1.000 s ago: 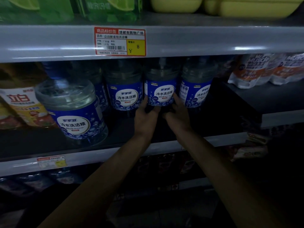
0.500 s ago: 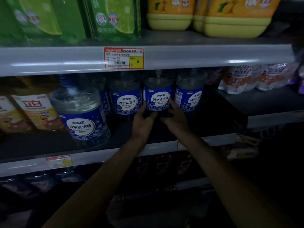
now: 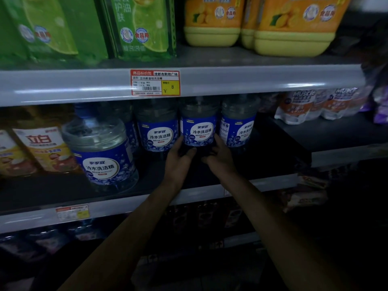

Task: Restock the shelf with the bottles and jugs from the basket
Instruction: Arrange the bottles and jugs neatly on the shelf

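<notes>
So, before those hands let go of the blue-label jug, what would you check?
1. Grip: left hand and right hand both hold the middle jug low down: ok.
2. Middle jug upright, label facing out: ok.
3. In line with left neighbour and right neighbour: ok.
4. Base seated flat on the shelf: cannot tell, hands and shadow hide it.
5. Front jug apart from the left arm: ok.
</notes>
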A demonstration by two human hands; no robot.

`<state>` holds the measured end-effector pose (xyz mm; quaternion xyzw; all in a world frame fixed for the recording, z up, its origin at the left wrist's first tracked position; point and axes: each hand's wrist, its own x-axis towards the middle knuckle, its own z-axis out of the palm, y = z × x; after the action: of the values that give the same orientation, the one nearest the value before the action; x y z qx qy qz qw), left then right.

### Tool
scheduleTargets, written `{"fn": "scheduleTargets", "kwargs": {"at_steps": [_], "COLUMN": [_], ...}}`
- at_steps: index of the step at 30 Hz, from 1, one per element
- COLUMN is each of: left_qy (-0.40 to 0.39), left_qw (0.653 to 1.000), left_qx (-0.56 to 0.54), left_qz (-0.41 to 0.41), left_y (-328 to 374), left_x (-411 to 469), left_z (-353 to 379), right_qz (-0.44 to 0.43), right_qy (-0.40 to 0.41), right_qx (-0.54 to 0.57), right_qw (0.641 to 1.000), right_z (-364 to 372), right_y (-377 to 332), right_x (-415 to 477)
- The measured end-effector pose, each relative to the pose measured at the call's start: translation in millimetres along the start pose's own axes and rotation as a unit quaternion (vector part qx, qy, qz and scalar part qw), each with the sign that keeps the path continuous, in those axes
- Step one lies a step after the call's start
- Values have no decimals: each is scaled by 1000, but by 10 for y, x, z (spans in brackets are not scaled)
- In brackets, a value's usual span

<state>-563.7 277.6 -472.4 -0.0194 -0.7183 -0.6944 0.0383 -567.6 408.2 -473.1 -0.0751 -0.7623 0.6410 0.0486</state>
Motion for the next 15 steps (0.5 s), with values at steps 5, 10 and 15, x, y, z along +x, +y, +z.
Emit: {"fn": "scheduleTargets", "kwargs": {"at_steps": [5,10,15], "left_qy": [-4,-7,-15], "left_qw": [1000,1000,1000], "left_qx": [11,21,24], "left_qz": [7,18,9], "left_y": [-52,-61,-37], "left_x": [30,39,22], "left_z": [10,10,1], "right_qz": [-6,-6,-2], "right_qy": [8,11,-7], "right_qx": [-2,5,-5], "right_qw": [1000,1000,1000], "right_z": [34,57,7], "right_y": [47,117,108], "right_x": [40,115,117]}}
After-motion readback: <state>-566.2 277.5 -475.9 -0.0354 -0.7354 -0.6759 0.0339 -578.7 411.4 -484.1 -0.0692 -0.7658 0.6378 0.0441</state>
